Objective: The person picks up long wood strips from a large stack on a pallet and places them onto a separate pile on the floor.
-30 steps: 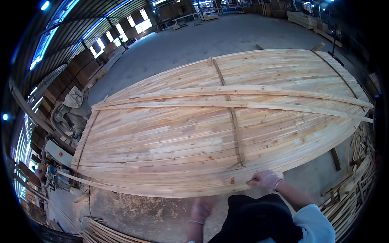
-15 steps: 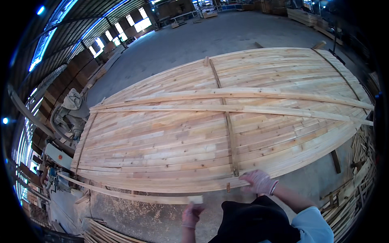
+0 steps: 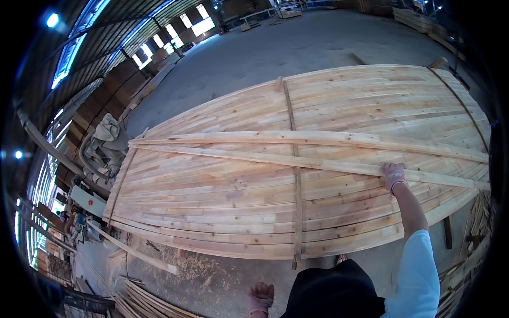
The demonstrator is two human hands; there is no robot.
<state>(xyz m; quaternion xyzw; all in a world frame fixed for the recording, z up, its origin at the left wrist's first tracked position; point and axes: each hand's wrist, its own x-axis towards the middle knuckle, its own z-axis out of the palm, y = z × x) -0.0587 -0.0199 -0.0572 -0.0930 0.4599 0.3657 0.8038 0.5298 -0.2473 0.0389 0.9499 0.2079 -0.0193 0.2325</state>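
Note:
My right hand [image 3: 394, 176], in a pale pinkish work glove, reaches across the wide layer of planks [image 3: 249, 199]. Its fingers are closed over a long, narrow wooden board [image 3: 339, 165] that lies loose and slantwise on top. Just behind that board, more loose boards [image 3: 318, 138] run nearly alongside and meet it at the left end. My left hand [image 3: 261, 298], also gloved, is low near the bottom edge of the view, fingers curled and nothing visible in them. Another narrow board [image 3: 138, 252] sticks out from a machine at the left, apart from both hands.
Dark wooden cross strips [image 3: 298, 212] lie across the planks. A machine with a light control box [image 3: 87, 202] stands at the left. Sawdust [image 3: 201, 273] covers part of the floor. Thin strips [image 3: 148, 302] are heaped at lower left, with more scrap wood [image 3: 469, 265] at lower right.
My right hand has moved from the planks' near edge forward and right onto the loose board. My left hand is lower, and the machine-side board's free end now appears farther left. The view has shifted slightly.

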